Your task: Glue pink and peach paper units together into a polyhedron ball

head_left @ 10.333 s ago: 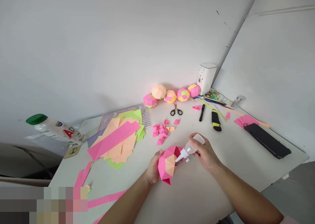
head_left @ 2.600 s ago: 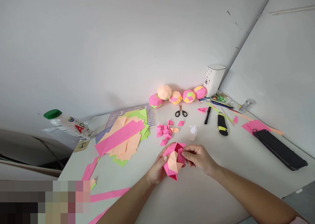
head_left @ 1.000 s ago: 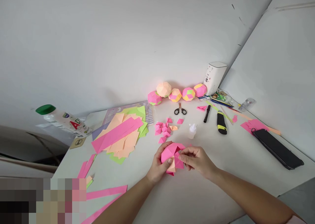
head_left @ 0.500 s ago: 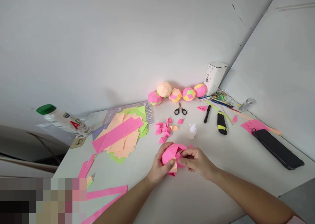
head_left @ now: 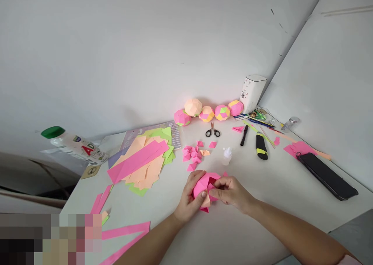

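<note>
Between my hands is a partly built folded-paper ball, mostly pink with a peach piece and an opening on its upper right side. My left hand wraps round its left side, thumb pressed on the front. My right hand pinches a pink flap at the ball's right edge, thumb in front and the fingertips partly hidden by the paper. Just beyond them lies a cluster of small pink folded paper pieces, with a peach folded piece beside it. A small white glue bottle stands behind my right hand.
Finished paper balls line the wall, near black scissors. Paper sheets and a green-capped bottle are at left. A marker, a cutter, a black case and a white container are at right.
Both hands still hold the paper ball in nearly the same place. The right fingers have shifted slightly at its edge, and the whole view has moved a little.
</note>
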Tool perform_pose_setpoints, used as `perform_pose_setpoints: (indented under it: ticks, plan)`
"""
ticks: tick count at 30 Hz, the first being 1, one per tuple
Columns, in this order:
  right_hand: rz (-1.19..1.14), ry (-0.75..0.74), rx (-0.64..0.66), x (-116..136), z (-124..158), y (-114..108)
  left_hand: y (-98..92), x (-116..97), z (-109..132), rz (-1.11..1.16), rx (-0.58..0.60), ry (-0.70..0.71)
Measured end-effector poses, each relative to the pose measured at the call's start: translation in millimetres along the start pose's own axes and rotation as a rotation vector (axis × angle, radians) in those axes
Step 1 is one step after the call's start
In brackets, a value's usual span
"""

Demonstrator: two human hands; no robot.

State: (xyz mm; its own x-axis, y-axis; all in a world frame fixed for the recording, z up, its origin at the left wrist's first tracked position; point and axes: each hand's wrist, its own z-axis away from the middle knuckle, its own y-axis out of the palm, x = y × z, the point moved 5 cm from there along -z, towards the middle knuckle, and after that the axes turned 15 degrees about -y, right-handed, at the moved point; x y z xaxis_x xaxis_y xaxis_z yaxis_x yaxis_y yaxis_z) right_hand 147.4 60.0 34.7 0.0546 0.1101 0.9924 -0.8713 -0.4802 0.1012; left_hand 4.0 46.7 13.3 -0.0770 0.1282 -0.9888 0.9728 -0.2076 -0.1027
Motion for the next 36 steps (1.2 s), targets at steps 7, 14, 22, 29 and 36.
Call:
perform_pose_setpoints:
  ticks: [7, 14, 22, 29, 36]
  plan:
    - [-0.089, -0.034, -0.012, -4.6, 1.5, 3.9, 2.3, -0.6, 0.4, -0.039, 0.005, -0.010]
    - [0.008, -0.196, -0.156, 3.1, 0.2, -4.1, -7.3, -13.8, 12.7, -0.240, -0.319, 0.137]
    - [-0.081, -0.234, -0.294, 1.7, -0.8, -8.8, 48.6, -1.6, 29.5, -0.003, 0.203, -0.395]
    - [-0.239, -0.187, -0.235, -4.7, -1.4, -1.1, 52.1, -0.1, 17.4, 0.843, 0.198, -0.590]
    - [-0.209, -0.167, -0.255, -11.9, -1.3, 2.2, 40.1, -4.9, 5.1, 0.976, 0.183, -0.512]
